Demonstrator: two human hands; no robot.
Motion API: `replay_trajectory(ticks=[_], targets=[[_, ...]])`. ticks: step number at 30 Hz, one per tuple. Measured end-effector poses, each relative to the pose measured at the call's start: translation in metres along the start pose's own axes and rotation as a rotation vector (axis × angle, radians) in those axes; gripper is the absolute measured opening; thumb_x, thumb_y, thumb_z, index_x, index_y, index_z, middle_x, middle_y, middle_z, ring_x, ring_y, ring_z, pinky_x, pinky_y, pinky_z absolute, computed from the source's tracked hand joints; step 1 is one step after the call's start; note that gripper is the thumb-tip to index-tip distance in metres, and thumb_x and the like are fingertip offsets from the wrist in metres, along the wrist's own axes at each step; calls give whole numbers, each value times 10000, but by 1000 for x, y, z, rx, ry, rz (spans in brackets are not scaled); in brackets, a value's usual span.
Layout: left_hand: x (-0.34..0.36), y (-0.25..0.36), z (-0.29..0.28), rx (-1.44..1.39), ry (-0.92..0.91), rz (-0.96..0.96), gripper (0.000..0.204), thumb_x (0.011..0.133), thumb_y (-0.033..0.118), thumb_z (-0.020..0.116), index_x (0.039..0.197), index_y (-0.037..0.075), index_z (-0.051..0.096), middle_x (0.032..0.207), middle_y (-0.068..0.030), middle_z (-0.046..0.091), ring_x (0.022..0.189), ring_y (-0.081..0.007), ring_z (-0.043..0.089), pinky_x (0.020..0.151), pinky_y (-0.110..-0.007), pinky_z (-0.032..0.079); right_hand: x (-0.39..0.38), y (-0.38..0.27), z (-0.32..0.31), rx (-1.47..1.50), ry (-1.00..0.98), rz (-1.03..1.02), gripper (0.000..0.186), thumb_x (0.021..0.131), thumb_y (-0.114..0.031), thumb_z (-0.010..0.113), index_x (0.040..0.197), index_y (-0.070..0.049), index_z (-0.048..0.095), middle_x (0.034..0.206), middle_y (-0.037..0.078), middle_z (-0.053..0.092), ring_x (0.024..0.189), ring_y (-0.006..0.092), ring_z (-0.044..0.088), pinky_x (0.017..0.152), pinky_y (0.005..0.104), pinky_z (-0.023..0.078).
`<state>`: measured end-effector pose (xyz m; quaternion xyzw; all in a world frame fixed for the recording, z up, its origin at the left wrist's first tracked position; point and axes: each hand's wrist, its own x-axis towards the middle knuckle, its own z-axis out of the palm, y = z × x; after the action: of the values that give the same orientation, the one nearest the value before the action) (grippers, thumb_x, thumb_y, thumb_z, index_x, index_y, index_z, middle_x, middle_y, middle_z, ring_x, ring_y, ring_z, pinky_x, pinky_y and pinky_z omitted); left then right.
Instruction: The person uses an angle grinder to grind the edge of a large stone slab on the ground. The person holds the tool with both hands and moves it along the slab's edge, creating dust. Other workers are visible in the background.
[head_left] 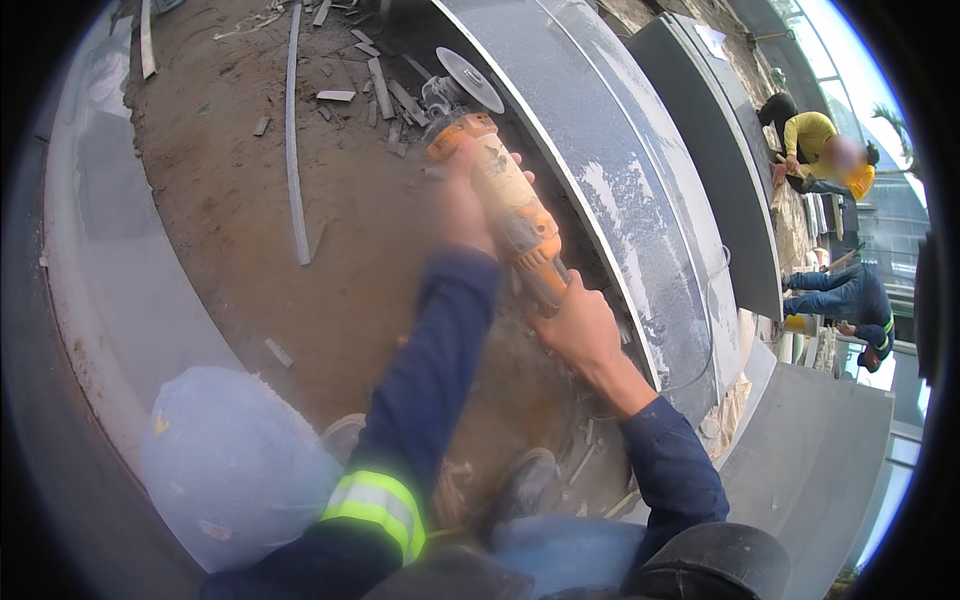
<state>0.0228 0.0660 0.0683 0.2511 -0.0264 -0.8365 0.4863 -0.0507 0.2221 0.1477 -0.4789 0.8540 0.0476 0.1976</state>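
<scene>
An orange angle grinder [515, 215], dusty and with pale wrapping round its body, is held across both my hands. Near its head my left hand [468, 200] is closed on it, partly smeared by motion. Farther back, my right hand [580, 325] wraps round the rear handle. The round cutting disc [469, 80] points away from me, close to the edge of a large grey slab [640, 190] on the right. Whether the disc touches the slab I cannot tell. Both forearms wear dark blue sleeves, the left with a reflective band.
Dusty ground with broken strips [380, 90] lies ahead, and a long thin strip [294, 140] crosses it. A pale slab [130, 230] runs along the left. Stacked dark panels [700, 140] stand at right. Two people, in a yellow top [810, 135] and blue jeans [845, 295], are beyond.
</scene>
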Motion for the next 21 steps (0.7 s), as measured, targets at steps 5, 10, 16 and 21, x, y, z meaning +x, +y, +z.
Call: replay_trajectory(ticks=[5,10,16,21], targets=[[7,-10,-8,14,21,54,647,888,626,636,1215,72,568,938,-142,671,774,-273,722,645,-398,622,6,-5,1,-69,19,26,454,811,-184,750,1131,75,558,835,275,703,818,453,710,727,506,578],[21,-17,-10,40,-35,50,658,893,625,626,1233,67,556,946,-144,667,786,-276,719,666,-408,622,15,2,8,-1,19,27,381,804,-153,752,1071,67,594,845,272,705,831,449,713,733,507,581],[17,-29,-12,-2,-9,-45,711,907,654,590,1279,54,511,980,-149,663,838,-273,718,687,-418,630,18,2,5,-36,-7,111,395,810,-173,719,1107,56,596,923,292,710,887,455,708,787,517,574],[21,-32,-13,19,-15,-37,723,889,679,600,1255,61,516,947,-152,663,795,-267,719,659,-417,630,19,8,12,-64,45,67,346,804,-122,738,1055,62,588,893,288,706,875,450,714,772,508,584]])
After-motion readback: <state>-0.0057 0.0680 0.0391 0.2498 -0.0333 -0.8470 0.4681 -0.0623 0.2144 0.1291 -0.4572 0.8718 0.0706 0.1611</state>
